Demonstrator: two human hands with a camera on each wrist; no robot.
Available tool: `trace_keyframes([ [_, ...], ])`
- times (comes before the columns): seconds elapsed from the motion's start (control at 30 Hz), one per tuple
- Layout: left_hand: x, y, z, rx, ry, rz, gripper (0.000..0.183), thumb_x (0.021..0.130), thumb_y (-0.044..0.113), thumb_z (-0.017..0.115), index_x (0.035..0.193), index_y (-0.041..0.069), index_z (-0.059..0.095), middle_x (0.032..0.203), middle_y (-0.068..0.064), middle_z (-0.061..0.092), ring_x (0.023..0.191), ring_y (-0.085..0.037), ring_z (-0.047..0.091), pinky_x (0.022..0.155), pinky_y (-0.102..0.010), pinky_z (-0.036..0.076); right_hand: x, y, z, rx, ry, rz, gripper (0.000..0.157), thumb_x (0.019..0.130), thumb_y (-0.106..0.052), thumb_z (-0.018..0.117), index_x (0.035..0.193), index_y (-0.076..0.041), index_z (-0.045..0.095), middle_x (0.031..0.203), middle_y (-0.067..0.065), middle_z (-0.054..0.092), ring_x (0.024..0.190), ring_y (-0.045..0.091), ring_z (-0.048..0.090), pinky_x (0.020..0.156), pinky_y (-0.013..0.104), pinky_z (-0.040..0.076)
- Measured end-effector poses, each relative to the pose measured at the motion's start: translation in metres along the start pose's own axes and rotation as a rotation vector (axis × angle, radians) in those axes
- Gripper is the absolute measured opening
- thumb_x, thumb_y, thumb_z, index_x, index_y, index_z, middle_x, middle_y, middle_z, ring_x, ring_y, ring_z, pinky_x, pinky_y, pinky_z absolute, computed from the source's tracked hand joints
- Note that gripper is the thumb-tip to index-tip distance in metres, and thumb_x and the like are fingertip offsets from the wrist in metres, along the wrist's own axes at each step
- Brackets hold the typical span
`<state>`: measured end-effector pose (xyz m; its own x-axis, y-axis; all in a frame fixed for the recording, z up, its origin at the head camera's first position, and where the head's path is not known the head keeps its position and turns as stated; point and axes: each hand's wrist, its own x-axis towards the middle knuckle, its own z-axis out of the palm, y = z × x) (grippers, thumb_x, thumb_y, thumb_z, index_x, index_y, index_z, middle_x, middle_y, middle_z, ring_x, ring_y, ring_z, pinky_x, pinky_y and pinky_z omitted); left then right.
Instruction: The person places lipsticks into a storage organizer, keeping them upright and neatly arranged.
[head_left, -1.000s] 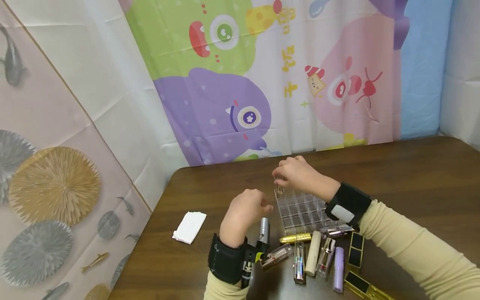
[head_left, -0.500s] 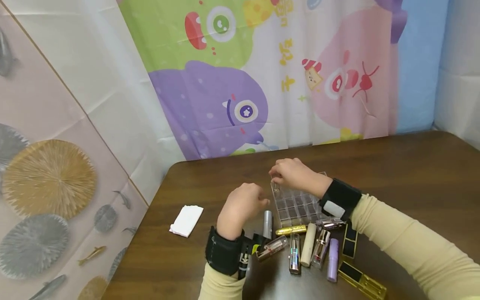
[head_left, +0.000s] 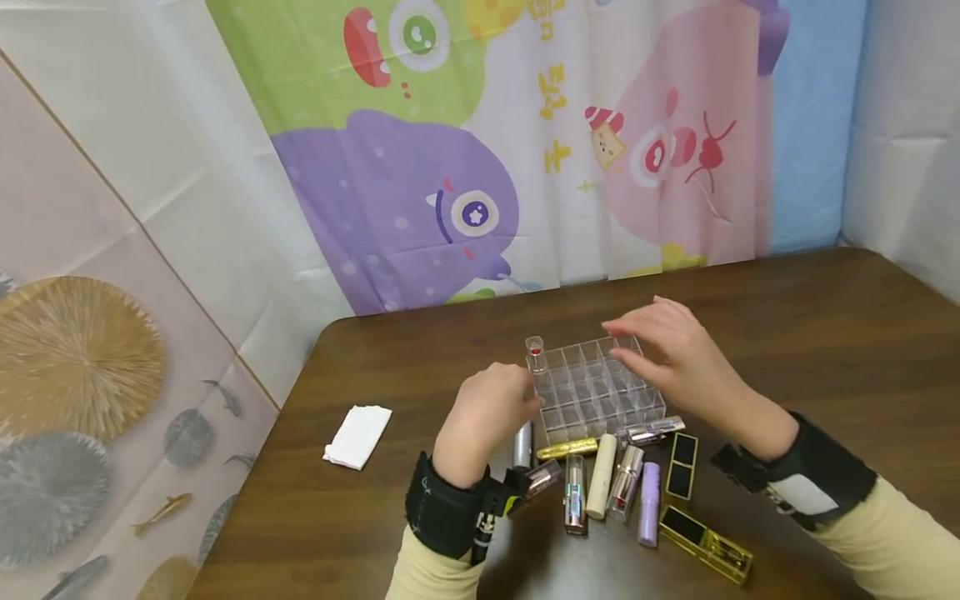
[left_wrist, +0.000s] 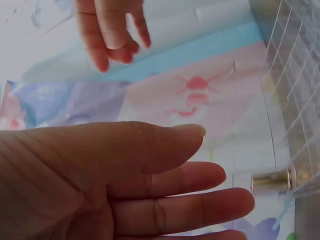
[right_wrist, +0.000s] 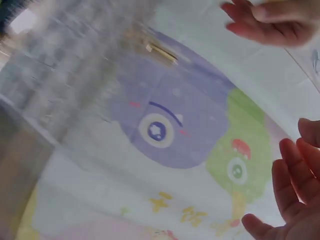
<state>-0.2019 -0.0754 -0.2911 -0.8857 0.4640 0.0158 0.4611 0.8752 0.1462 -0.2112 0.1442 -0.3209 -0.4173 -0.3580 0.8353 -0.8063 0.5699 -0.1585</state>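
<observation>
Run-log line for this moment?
left hand: open, empty, by organizer's left side | right hand: open, empty, by its right side | lipstick: far-left slot | tubes: loose on table

The compartment organizer point(head_left: 600, 392) is showing clear, glossy plastic, and the tabletop point(head_left: 420, 358) is gleaming faintly like smooth wood. The gold lipstick tube point(head_left: 567, 448) is glinting with a rough, metallic finish; the cream tube point(head_left: 602, 477) and the lilac tube point(head_left: 649, 504) are looking like smooth, satiny plastic. The gold-framed case point(head_left: 706, 546) is shining like metal. The tissue point(head_left: 357, 437) is resembling matt paper, the printed curtain point(head_left: 555, 225) creased cloth.
</observation>
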Motion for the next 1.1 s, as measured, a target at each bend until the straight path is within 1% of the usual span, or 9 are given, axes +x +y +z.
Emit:
trace_keyframes([
  [0.13,-0.004,0.015,0.002,0.07,0.024,0.035,0.029,0.086,0.02,0.063,0.059,0.013,0.053,0.053,0.004,0.044,0.05,-0.011,0.046,0.048,-0.027,0.037,-0.02,0.003,0.0,-0.038,-0.046,-0.117,0.049,0.095,-0.043,0.04,0.091,-0.004,0.069,0.085,0.006,0.067,0.082,0.024,0.058,0.088,0.057,0.034],
  [0.27,-0.009,0.03,0.009,0.154,0.094,0.085,0.029,0.083,0.02,0.065,0.057,0.013,0.054,0.053,0.003,0.05,0.048,-0.011,0.048,0.044,-0.026,0.038,-0.039,0.017,0.002,-0.037,-0.156,-0.307,0.043,0.098,-0.035,0.035,0.089,-0.009,0.068,0.085,0.0,0.065,0.081,0.021,0.055,0.092,0.045,0.033],
  [0.4,-0.011,0.043,0.015,0.216,0.129,0.117,0.031,0.082,0.024,0.066,0.055,0.015,0.053,0.053,0.004,0.053,0.048,-0.012,0.051,0.042,-0.027,0.038,-0.049,0.029,-0.003,-0.022,-0.356,-0.396,0.009,0.083,-0.017,0.067,0.09,-0.012,0.067,0.085,-0.004,0.062,0.081,0.017,0.052,0.083,0.039,0.039],
  [0.5,-0.012,0.045,0.019,0.247,0.155,0.121,0.036,0.08,0.023,0.067,0.051,0.016,0.048,0.051,0.005,0.049,0.046,-0.011,0.048,0.041,-0.026,0.037,-0.051,0.034,-0.007,-0.025,-0.499,-0.391,0.032,0.06,-0.008,0.081,0.088,-0.014,0.067,0.084,-0.006,0.061,0.08,0.014,0.051,0.074,0.037,0.042],
  [0.57,-0.013,0.045,0.021,0.252,0.161,0.114,0.037,0.079,0.022,0.067,0.049,0.016,0.045,0.049,0.005,0.045,0.044,-0.01,0.044,0.04,-0.026,0.035,-0.051,0.036,-0.007,-0.027,-0.544,-0.39,0.032,0.06,-0.01,0.082,0.088,-0.014,0.067,0.083,-0.007,0.061,0.08,0.013,0.05,0.072,0.035,0.042],
  [0.63,-0.013,0.045,0.023,0.267,0.154,0.103,0.038,0.079,0.022,0.068,0.049,0.016,0.045,0.048,0.006,0.043,0.043,-0.009,0.043,0.039,-0.025,0.034,-0.052,0.036,-0.005,-0.024,-0.568,-0.386,0.031,0.061,-0.011,0.082,0.089,-0.014,0.067,0.085,-0.007,0.061,0.079,0.012,0.049,0.07,0.032,0.041],
  [0.77,-0.012,0.054,0.033,0.328,0.123,0.082,0.03,0.078,0.03,0.069,0.054,0.017,0.056,0.054,0.004,0.054,0.048,-0.011,0.052,0.041,-0.027,0.039,-0.058,0.031,0.006,-0.049,-0.594,-0.388,0.03,0.064,-0.013,0.081,0.091,-0.014,0.068,0.088,-0.007,0.062,0.08,0.012,0.048,0.07,0.031,0.041],
  [0.9,-0.014,0.072,0.054,0.434,0.14,0.1,0.026,0.075,0.037,0.07,0.058,0.02,0.06,0.059,0.006,0.059,0.05,-0.011,0.055,0.04,-0.025,0.039,-0.068,0.028,0.014,-0.064,-0.584,-0.397,0.027,0.065,-0.015,0.081,0.089,-0.016,0.067,0.088,-0.008,0.062,0.081,0.012,0.048,0.071,0.031,0.042],
  [1.1,-0.019,0.094,0.084,0.543,0.085,0.141,0.026,0.072,0.046,0.069,0.058,0.025,0.059,0.06,0.01,0.058,0.048,-0.006,0.051,0.04,-0.024,0.038,-0.079,0.025,0.016,-0.082,-0.536,-0.423,0.024,0.067,-0.015,0.079,0.088,-0.018,0.067,0.087,-0.009,0.061,0.079,0.011,0.047,0.07,0.029,0.041],
])
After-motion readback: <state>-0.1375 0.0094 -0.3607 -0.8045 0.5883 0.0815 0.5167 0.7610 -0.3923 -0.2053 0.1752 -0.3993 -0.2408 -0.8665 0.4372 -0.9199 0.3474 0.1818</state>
